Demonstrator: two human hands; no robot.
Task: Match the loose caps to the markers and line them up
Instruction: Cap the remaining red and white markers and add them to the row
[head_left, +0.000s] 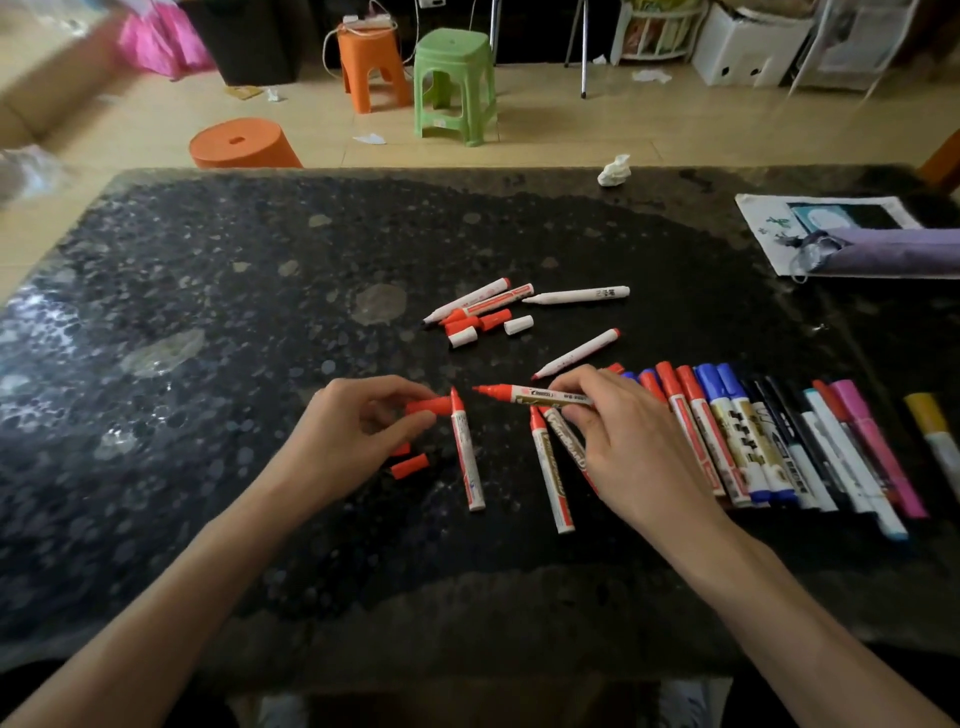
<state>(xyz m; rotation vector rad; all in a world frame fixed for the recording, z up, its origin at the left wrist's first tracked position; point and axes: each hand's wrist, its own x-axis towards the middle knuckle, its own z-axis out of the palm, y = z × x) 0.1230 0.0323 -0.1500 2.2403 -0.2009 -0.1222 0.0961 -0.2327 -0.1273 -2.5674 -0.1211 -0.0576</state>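
Observation:
My left hand pinches a loose red cap just above the dark table. My right hand holds an uncapped red marker, its tip pointing left toward the cap, a short gap between them. Another uncapped red marker lies between my hands. Two more lie partly under my right hand. Two loose red caps rest below my left hand. A row of capped markers lies lined up to the right. Further back sits a pile of uncapped markers and red and white caps.
A yellow-capped marker lies apart at the far right. A crumpled tissue sits at the table's far edge. A paper with a purple pouch occupies the back right corner. Orange and green stools stand on the floor beyond.

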